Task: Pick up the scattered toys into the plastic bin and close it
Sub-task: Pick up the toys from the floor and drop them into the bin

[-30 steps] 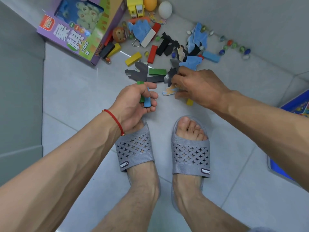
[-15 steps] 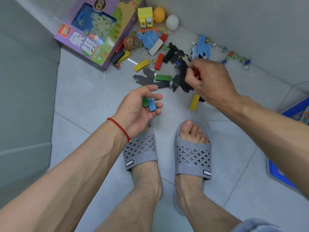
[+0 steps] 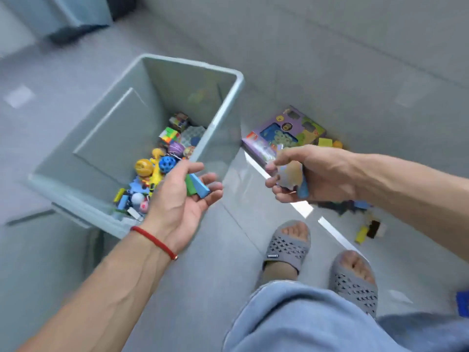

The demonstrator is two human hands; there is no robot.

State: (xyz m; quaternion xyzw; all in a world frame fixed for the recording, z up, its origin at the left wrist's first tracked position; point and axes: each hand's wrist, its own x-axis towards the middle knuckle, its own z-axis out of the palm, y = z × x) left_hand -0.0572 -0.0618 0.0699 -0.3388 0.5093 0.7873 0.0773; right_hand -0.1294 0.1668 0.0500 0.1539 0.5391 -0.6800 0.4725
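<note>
Pale-green plastic bin (image 3: pixel 162 69), toy-filled, now sits just left of both hands, purple game box (image 3: pixel 279 133) beyond, left hand (image 3: pixel 182 196) fingers loosely cupping green and blue blocks (image 3: pixel 196 186), right hand (image 3: pixel 312 174) fingers clamped on puzzle pieces (image 3: pixel 291 174).

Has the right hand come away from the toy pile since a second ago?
Yes. The right hand has lifted off the scattered pile and now grips flat foam pieces in front of the purple game box, toward the plastic bin.

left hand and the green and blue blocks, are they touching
Touching. The head view shows the green block and blue block lying in the upturned palm of the left hand, its fingers curled loosely around them above the bin.
</note>
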